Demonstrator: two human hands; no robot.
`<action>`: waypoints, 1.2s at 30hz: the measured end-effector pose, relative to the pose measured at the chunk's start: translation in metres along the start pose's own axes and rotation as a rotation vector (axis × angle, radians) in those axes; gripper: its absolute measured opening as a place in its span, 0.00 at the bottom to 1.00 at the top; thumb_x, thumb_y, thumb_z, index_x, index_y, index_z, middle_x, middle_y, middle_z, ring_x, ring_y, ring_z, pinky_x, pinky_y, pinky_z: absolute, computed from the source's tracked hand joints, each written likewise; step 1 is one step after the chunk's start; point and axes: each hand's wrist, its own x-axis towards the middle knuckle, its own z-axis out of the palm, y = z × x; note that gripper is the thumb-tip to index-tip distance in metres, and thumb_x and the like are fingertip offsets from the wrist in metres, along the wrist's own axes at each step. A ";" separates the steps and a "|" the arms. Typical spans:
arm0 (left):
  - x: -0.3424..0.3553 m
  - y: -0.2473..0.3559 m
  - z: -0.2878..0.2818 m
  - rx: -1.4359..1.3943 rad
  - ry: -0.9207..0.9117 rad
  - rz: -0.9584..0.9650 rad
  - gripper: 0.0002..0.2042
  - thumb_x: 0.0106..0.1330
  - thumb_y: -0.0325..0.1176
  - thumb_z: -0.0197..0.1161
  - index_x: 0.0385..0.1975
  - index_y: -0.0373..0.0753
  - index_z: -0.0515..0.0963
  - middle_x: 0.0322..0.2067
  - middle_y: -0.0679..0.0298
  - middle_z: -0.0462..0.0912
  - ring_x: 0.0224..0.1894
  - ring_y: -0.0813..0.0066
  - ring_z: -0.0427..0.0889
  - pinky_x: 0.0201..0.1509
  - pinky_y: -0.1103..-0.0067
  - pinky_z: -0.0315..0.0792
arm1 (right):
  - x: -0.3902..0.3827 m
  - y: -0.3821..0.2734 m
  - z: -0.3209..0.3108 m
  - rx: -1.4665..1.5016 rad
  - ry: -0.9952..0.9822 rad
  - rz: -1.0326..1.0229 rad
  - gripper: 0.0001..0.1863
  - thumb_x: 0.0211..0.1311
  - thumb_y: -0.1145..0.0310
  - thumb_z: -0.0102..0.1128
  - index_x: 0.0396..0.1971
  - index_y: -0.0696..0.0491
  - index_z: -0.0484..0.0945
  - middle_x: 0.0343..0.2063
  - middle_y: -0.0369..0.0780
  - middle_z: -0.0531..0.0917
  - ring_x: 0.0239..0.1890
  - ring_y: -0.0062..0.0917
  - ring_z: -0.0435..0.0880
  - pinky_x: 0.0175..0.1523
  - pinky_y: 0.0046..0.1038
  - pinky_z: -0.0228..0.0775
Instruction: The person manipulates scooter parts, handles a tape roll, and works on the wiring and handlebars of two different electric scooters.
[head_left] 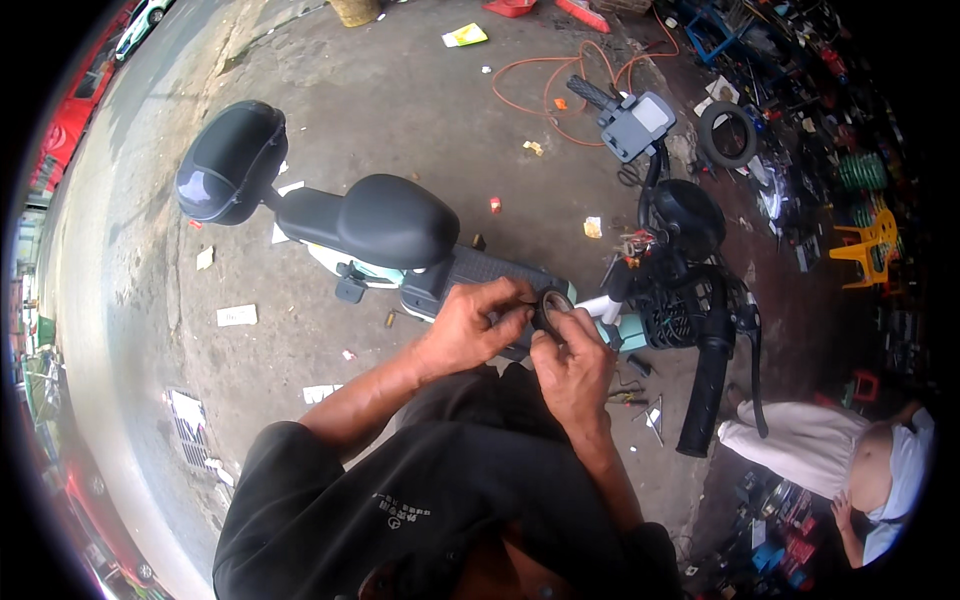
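A small roll of black tape [546,312] is held up in front of my body, over the footboard of an electric scooter. My right hand [575,362] is closed round the roll, thumb and fingers at its rim. My left hand [474,322] pinches at the roll's left edge, where a short dark bit, apparently the tape's end, shows between the fingertips. The scooter's black seat [400,220] lies to the left. To the right is its handlebar, with a black grip [706,400] and exposed wires [637,243] near the middle.
A black top box [232,162] sits behind the seat. A phone holder [636,125] stands on the far handlebar. An orange hose [530,62] curls on the floor. At right are a tyre [727,134], a yellow stool [868,248], cluttered parts and another person [810,445]. Tools [630,395] lie below the handlebar.
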 end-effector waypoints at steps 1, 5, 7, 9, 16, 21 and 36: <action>0.000 -0.001 -0.001 0.077 -0.013 0.052 0.08 0.60 0.22 0.64 0.39 0.31 0.80 0.34 0.58 0.84 0.35 0.71 0.84 0.38 0.76 0.77 | 0.000 0.000 0.001 -0.023 0.009 -0.019 0.13 0.54 0.73 0.60 0.40 0.61 0.81 0.32 0.43 0.81 0.30 0.39 0.84 0.35 0.33 0.75; -0.001 0.003 0.005 0.358 0.089 0.275 0.10 0.53 0.19 0.65 0.36 0.33 0.80 0.32 0.56 0.82 0.33 0.61 0.84 0.34 0.73 0.77 | 0.000 0.006 0.006 -0.137 0.087 -0.157 0.14 0.54 0.73 0.61 0.41 0.60 0.81 0.36 0.43 0.82 0.33 0.39 0.84 0.36 0.34 0.76; -0.001 0.003 0.009 0.421 0.158 0.343 0.10 0.51 0.18 0.65 0.34 0.34 0.79 0.30 0.56 0.81 0.31 0.57 0.82 0.32 0.72 0.76 | -0.001 0.004 0.007 -0.229 0.083 -0.190 0.14 0.54 0.73 0.61 0.42 0.60 0.81 0.37 0.42 0.81 0.34 0.39 0.84 0.37 0.35 0.76; -0.001 0.004 0.008 0.436 0.156 0.316 0.08 0.50 0.19 0.65 0.31 0.34 0.77 0.29 0.57 0.79 0.29 0.58 0.81 0.30 0.71 0.74 | -0.002 0.002 0.007 -0.290 0.065 -0.212 0.15 0.53 0.73 0.62 0.42 0.59 0.81 0.37 0.41 0.81 0.35 0.38 0.83 0.37 0.35 0.76; 0.003 -0.002 0.003 0.448 0.126 0.296 0.05 0.51 0.21 0.60 0.27 0.34 0.72 0.24 0.59 0.75 0.25 0.64 0.76 0.28 0.72 0.69 | -0.006 0.002 0.008 -0.190 -0.005 -0.226 0.15 0.56 0.72 0.63 0.43 0.59 0.80 0.35 0.41 0.79 0.32 0.37 0.82 0.35 0.35 0.75; -0.002 -0.008 0.000 -0.368 0.091 -0.188 0.06 0.60 0.28 0.60 0.33 0.35 0.71 0.34 0.67 0.74 0.37 0.78 0.71 0.42 0.76 0.68 | -0.009 0.009 0.006 0.432 -0.132 0.079 0.14 0.68 0.67 0.58 0.45 0.63 0.79 0.34 0.36 0.78 0.29 0.17 0.76 0.33 0.21 0.69; -0.013 -0.006 -0.002 -0.334 -0.228 -0.285 0.36 0.52 0.32 0.77 0.60 0.32 0.65 0.48 0.59 0.75 0.52 0.73 0.73 0.57 0.76 0.69 | -0.008 0.016 -0.012 0.430 -0.072 0.001 0.14 0.61 0.74 0.66 0.46 0.62 0.81 0.48 0.42 0.79 0.45 0.24 0.81 0.45 0.26 0.78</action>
